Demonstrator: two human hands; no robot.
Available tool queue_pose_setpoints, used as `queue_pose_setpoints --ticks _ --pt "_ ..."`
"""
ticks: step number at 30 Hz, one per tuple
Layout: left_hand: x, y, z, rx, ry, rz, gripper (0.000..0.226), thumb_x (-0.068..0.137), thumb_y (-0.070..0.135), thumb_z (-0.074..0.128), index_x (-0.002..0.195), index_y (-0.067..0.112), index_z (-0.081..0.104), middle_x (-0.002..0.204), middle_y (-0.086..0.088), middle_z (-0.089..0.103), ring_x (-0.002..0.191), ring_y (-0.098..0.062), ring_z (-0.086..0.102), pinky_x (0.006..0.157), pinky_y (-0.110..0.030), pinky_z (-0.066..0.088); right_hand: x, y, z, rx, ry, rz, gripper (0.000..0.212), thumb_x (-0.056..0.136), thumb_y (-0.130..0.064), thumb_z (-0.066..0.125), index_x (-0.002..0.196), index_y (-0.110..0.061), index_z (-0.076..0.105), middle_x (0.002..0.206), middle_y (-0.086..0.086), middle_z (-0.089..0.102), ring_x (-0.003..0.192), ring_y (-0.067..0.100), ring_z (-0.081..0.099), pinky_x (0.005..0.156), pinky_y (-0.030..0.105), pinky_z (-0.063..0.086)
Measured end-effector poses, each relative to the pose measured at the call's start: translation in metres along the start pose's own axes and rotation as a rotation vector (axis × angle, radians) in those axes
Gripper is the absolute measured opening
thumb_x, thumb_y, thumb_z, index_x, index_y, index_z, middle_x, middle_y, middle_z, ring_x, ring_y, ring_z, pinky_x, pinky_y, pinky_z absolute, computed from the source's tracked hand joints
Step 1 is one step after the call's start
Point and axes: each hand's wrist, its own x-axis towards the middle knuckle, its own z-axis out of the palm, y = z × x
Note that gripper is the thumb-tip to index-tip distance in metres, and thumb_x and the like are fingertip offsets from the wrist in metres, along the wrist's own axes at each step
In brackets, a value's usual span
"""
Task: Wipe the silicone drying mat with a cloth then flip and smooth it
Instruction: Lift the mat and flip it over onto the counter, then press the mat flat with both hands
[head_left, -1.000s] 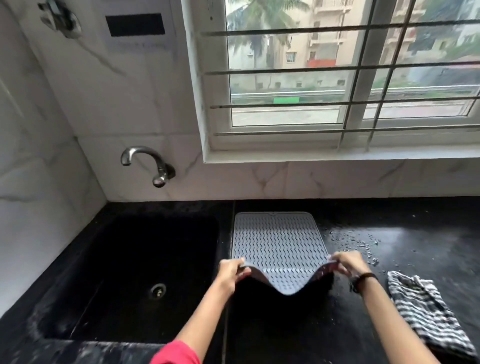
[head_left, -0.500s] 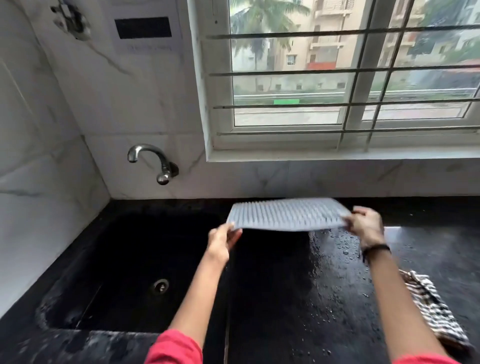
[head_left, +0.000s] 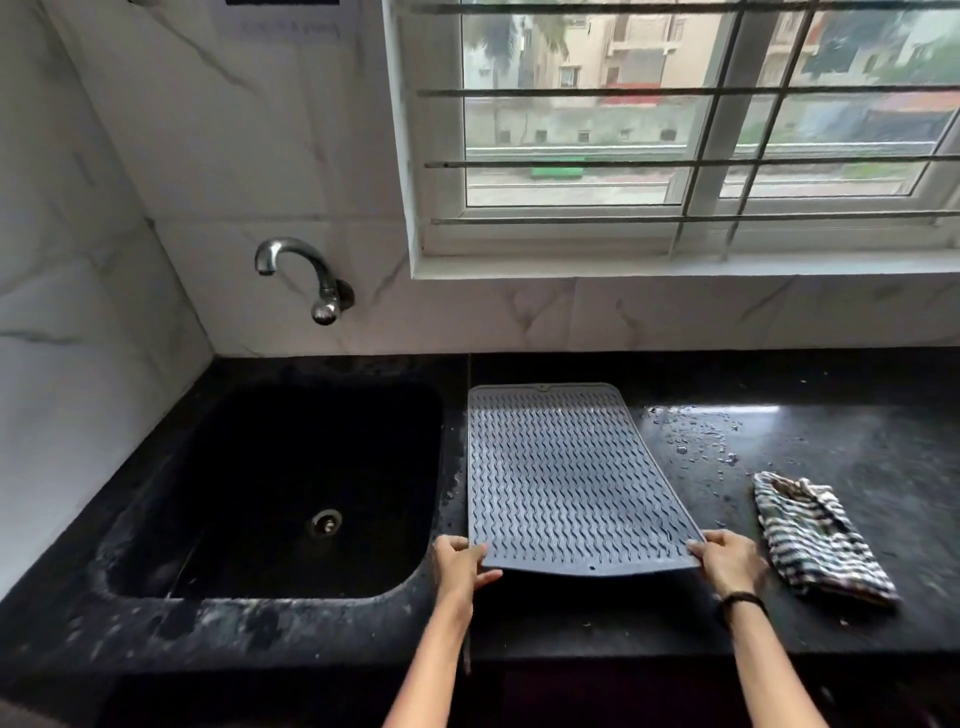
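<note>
The grey ribbed silicone mat (head_left: 571, 478) lies beside the sink, its near edge seemingly lifted slightly. The checked cloth (head_left: 815, 540) lies crumpled well right of it.

Both bare forearms reach forward, side by side. The left hand (head_left: 460, 566) and the right hand (head_left: 730, 562) each have fingers curled in a pinch, thumbs uppermost. A dark band circles the right wrist.
</note>
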Motion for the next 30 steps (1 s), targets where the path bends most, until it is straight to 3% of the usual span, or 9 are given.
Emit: queue_pose_setpoints --ticks 4,7,9,12,17,20,22,26,30 --pt "-0.006 -0.003 -0.006 0.339 0.039 0.188 0.027 0.088 0.001 0.058 0.109 0.010 0.045 0.096 -0.010 0.060 0.044 -0.007 0.060 0.040 -0.020 0.050 -0.013 -0.004 -0.004 -0.022 0.046 -0.050 0.022 0.073 0.002 0.069 0.094 0.006 0.069 0.104 0.027 0.069 0.102 0.038 0.061 0.089 0.038 0.044" --pt "-0.011 -0.013 -0.011 0.575 -0.012 0.264 0.035 0.090 0.009 0.057 0.124 0.015 0.050 0.064 -0.002 0.065 0.032 -0.002 0.055 0.041 -0.017 0.049 -0.020 0.001 -0.008 -0.081 0.062 -0.066 0.023 0.073 0.001 0.069 0.095 0.006 0.068 0.106 0.027 0.068 0.104 0.039 0.060 0.089 0.039 0.044" --pt "-0.016 -0.017 -0.015 0.662 -0.016 0.289 0.041 0.091 0.012 0.056 0.132 0.018 0.049 0.059 -0.004 0.065 0.037 -0.008 0.057 0.041 -0.020 0.050 -0.025 0.005 -0.008 -0.111 0.060 -0.074 0.022 0.074 0.001 0.069 0.095 0.005 0.068 0.106 0.026 0.068 0.104 0.039 0.060 0.089 0.039 0.043" --pt "-0.019 -0.017 -0.018 0.785 0.009 0.347 0.051 0.092 0.016 0.054 0.141 0.027 0.042 0.076 -0.011 0.071 0.058 -0.022 0.067 0.054 -0.032 0.058 -0.032 0.007 -0.006 -0.141 0.069 -0.080 0.022 0.074 0.000 0.068 0.096 0.004 0.068 0.106 0.026 0.068 0.103 0.040 0.061 0.087 0.039 0.045" --pt "-0.022 -0.012 -0.023 1.035 -0.039 0.406 0.053 0.097 0.014 0.042 0.146 0.029 0.032 0.077 0.001 0.062 0.065 -0.012 0.057 0.063 -0.027 0.052 -0.044 0.010 -0.003 -0.270 0.100 -0.159 0.024 0.078 -0.001 0.064 0.101 0.000 0.062 0.109 0.030 0.061 0.103 0.041 0.057 0.088 0.041 0.045" --pt "-0.022 -0.015 -0.026 1.216 -0.054 0.393 0.054 0.097 0.010 0.035 0.147 0.031 0.031 0.105 -0.003 0.067 0.098 -0.018 0.062 0.081 -0.030 0.046 -0.050 0.012 -0.002 -0.389 0.084 -0.189 0.028 0.081 -0.003 0.059 0.109 -0.007 0.057 0.108 0.026 0.058 0.100 0.040 0.058 0.084 0.042 0.046" --pt "-0.022 -0.015 -0.027 1.320 -0.089 0.360 0.054 0.096 0.009 0.032 0.146 0.030 0.033 0.121 -0.007 0.063 0.116 -0.024 0.056 0.091 -0.036 0.043 -0.050 0.011 -0.002 -0.478 0.058 -0.172 0.030 0.083 -0.004 0.055 0.113 -0.008 0.055 0.111 0.026 0.055 0.103 0.040 0.057 0.086 0.042 0.046" --pt "-0.019 0.004 -0.023 1.459 -0.080 0.381 0.036 0.094 0.009 0.034 0.119 0.014 0.059 0.118 -0.008 0.064 0.116 -0.025 0.056 0.091 -0.035 0.043 -0.046 0.004 0.003 -0.618 0.030 -0.159 0.031 0.086 -0.001 0.043 0.115 -0.005 0.054 0.121 0.025 0.046 0.114 0.041 0.045 0.092 0.044 0.043" --pt "-0.008 0.030 -0.004 1.437 -0.006 0.491 0.033 0.095 0.015 0.036 0.120 0.013 0.058 0.121 -0.006 0.061 0.113 -0.022 0.058 0.087 -0.032 0.045 -0.033 -0.025 0.012 -0.578 -0.044 -0.315 0.038 0.084 -0.010 0.053 0.122 -0.006 0.049 0.126 0.022 0.044 0.114 0.038 0.042 0.091 0.040 0.042"
